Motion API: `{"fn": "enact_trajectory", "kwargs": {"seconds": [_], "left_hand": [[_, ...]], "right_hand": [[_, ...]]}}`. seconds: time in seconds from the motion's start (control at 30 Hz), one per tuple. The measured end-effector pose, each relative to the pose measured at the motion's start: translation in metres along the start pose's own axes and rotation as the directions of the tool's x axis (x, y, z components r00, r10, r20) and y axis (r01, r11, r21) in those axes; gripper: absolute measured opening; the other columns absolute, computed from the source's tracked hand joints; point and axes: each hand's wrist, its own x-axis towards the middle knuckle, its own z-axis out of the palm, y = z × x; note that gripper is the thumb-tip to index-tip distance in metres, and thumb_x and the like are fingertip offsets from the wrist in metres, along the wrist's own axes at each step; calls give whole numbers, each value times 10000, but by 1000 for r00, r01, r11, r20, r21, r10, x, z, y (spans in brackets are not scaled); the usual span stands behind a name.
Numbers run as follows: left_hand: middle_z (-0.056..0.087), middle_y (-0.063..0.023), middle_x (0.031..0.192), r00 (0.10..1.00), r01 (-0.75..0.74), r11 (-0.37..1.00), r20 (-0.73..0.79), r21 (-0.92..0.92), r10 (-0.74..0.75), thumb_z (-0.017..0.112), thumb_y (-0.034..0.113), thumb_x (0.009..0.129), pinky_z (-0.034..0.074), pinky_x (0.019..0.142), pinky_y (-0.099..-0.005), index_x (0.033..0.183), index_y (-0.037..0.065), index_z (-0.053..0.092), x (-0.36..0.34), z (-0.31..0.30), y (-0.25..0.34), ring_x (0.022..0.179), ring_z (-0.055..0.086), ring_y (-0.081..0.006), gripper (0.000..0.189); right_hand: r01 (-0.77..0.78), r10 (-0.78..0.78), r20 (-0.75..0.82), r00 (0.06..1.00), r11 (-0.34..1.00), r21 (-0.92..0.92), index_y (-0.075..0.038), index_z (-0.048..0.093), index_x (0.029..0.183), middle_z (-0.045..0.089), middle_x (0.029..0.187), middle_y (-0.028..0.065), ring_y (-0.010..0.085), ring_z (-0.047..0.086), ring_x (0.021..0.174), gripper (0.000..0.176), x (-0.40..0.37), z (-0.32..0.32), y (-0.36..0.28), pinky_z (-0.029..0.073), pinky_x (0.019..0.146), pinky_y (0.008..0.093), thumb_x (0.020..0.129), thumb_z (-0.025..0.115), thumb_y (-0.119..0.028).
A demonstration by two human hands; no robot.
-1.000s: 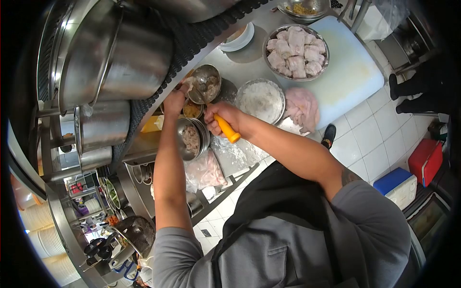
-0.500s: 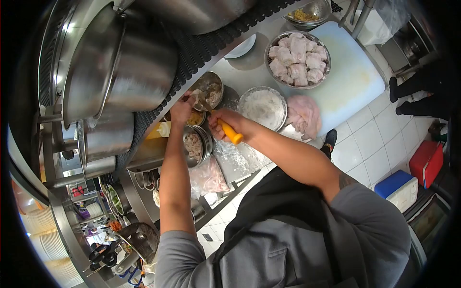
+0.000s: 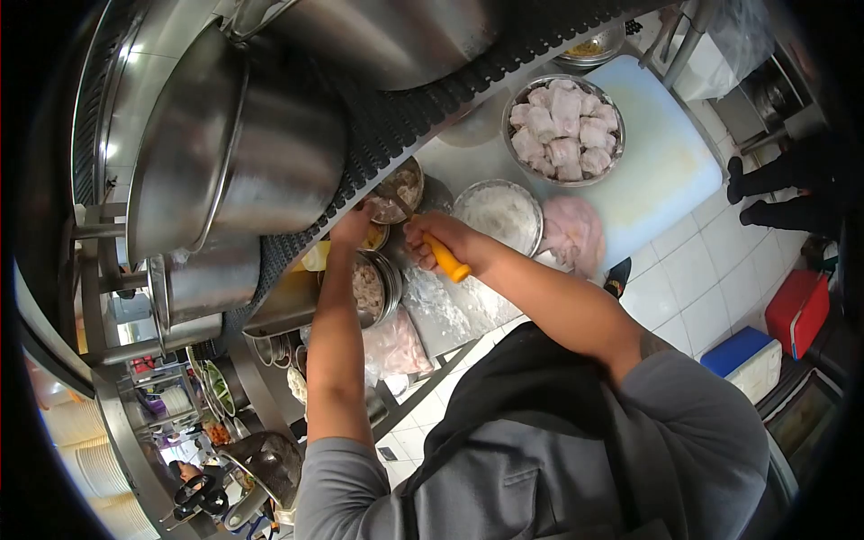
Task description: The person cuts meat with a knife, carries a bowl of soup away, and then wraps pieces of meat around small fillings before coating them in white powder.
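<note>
My right hand point(image 3: 439, 238) is wrapped round the yellow handle of a knife point(image 3: 445, 258). Its blade points toward a steel bowl point(image 3: 419, 180) of pale, wet-looking meat. My left hand point(image 3: 353, 225) is at the near rim of that bowl, its fingers bent together and partly hidden by the shelf edge; what they hold cannot be made out. Just below sits a small bowl with yellow contents point(image 3: 376, 237). Nearer me, a stack of steel bowls point(image 3: 392, 290) has minced-looking meat on top. Right of my right hand stands a bowl of white flour point(image 3: 495, 216).
A bowl of floured meat pieces point(image 3: 563, 126) stands by a white cutting board point(image 3: 661, 153), with pink meat or skin point(image 3: 574, 236) at its edge. Large steel pots point(image 3: 270, 153) fill the overhead shelf point(image 3: 423, 121). A bag of meat point(image 3: 396, 344) lies near the counter edge. Another person's legs point(image 3: 792, 175) show right.
The view has shifted, so the counter things appear slightly lower and further right. My left hand has gone further under the shelf edge. The knife stays in my right hand.
</note>
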Motion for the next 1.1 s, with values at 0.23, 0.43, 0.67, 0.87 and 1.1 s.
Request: {"fn": "enact_trajectory", "kwargs": {"seconds": [0.23, 0.43, 0.67, 0.87, 1.1], "left_hand": [[711, -155, 926, 995, 99, 985, 40, -144, -94, 674, 274, 856, 522, 716, -365, 1101, -12, 656, 25, 9, -38, 787, 682, -232, 377], [679, -172, 1121, 958, -239, 927, -86, 290, 274, 637, 248, 853, 474, 915, -423, 1101, 58, 690, 38, 41, -63, 1049, 639, -306, 317], [665, -185, 1160, 972, -140, 989, -185, 50, 147, 639, 267, 807, 436, 970, -450, 1061, 29, 683, 35, 54, -50, 1084, 600, -373, 351], [684, -123, 980, 931, -111, 990, -358, -92, 71, 653, 215, 841, 476, 824, -393, 1052, -1, 656, 41, 79, -61, 911, 631, -269, 303], [630, -13, 843, 971, 153, 125, 126, -980, -205, 614, 95, 907, 440, 649, -235, 1045, 13, 648, -63, -4, 115, 707, 557, -97, 164]], "right_hand": [[9, -247, -332, 911, 814, -581, -7, 548, 903, 571, 722, 94, 194, 551, 526, 140, 1, 11, -2, 460, 438, 323, 822, 616, -99], [-288, -553, -131, 823, -206, -935, 105, 541, 1039, 672, 925, 263, 354, 695, 800, 312, -1, 21, -22, 556, 632, 430, 774, 612, -45], [-418, -500, -255, 827, -244, -875, 11, 480, 1260, 670, 932, 249, 316, 697, 720, 477, -69, 59, -34, 557, 584, 401, 789, 556, -7], [-328, -495, -333, 803, 99, -939, -57, 451, 1356, 655, 863, 132, 162, 632, 562, 589, -162, 71, -29, 505, 472, 325, 802, 650, -53], [-227, -604, -412, 682, 362, -904, -13, 455, 1318, 558, 726, 55, 127, 523, 477, 550, -357, 23, -20, 417, 436, 281, 791, 602, 37]]}}
